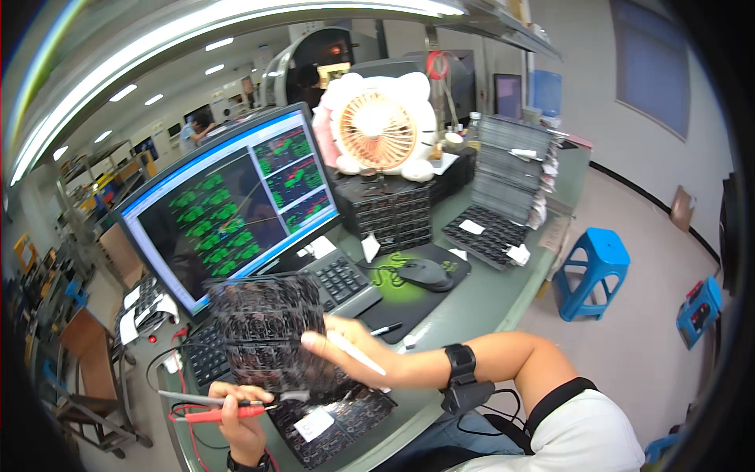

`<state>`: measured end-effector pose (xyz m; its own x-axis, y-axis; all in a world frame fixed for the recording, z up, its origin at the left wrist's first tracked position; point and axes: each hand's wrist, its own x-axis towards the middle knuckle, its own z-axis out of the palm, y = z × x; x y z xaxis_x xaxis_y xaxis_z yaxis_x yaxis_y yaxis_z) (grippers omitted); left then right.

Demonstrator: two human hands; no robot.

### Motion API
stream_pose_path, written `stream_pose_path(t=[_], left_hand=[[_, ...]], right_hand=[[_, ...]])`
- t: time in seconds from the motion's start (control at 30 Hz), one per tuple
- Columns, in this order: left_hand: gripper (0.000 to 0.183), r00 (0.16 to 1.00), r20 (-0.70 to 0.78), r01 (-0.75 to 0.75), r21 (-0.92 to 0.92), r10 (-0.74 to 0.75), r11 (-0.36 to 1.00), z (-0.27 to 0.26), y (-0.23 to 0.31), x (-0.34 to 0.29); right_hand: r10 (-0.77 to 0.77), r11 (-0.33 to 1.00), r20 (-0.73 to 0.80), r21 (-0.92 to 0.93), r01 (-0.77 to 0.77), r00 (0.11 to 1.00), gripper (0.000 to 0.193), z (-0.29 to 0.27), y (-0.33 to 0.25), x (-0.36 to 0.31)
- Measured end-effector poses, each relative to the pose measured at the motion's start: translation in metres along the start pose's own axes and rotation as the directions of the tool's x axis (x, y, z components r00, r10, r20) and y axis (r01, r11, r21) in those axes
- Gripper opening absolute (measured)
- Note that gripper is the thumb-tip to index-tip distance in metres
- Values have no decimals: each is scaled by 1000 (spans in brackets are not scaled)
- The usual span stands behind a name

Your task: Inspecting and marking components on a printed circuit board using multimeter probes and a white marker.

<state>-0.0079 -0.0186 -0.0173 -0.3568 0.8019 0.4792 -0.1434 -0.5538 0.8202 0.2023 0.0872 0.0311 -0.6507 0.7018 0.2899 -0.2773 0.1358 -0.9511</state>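
My left hand [240, 421] is closed around a pair of test probes, one with a red handle [224, 414] and one with a grey handle [189, 398]. Raised in front of the keyboard is a dark circuit board panel [271, 322], blurred by motion. My right hand [350, 350] grips the panel at its right edge, and its fingertips behind the panel are hidden. A slim white object [356, 354] lies along that hand; I cannot make out its kind. Below both hands, another dark circuit board panel [358, 425] with a white label rests on the green bench.
A monitor [236, 204] with green board drawings stands behind the keyboard [342, 279]. Right of it are a mouse [425, 274] on a mat, a pen [385, 329], a white fan [376, 130] on stacked boards, and more board stacks [503, 173]. A blue stool [594, 271] stands beyond the bench edge.
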Motion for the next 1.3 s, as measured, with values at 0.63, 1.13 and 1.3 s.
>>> stream_pose_path(t=[0.63,1.13,1.3], left_hand=[[11,946,5,317,181,-323,931,-4,6,-2],[27,965,38,251,166,-260,954,-12,-27,13],[32,965,18,255,189,-263,948,-32,-15,7]], right_hand=[[-312,109,-614,-781,-615,725,44,-305,0,-60],[-227,355,-172,-931,-83,959,44,-201,-23,-32],[-141,468,209,-847,251,968,38,-102,-13,14]])
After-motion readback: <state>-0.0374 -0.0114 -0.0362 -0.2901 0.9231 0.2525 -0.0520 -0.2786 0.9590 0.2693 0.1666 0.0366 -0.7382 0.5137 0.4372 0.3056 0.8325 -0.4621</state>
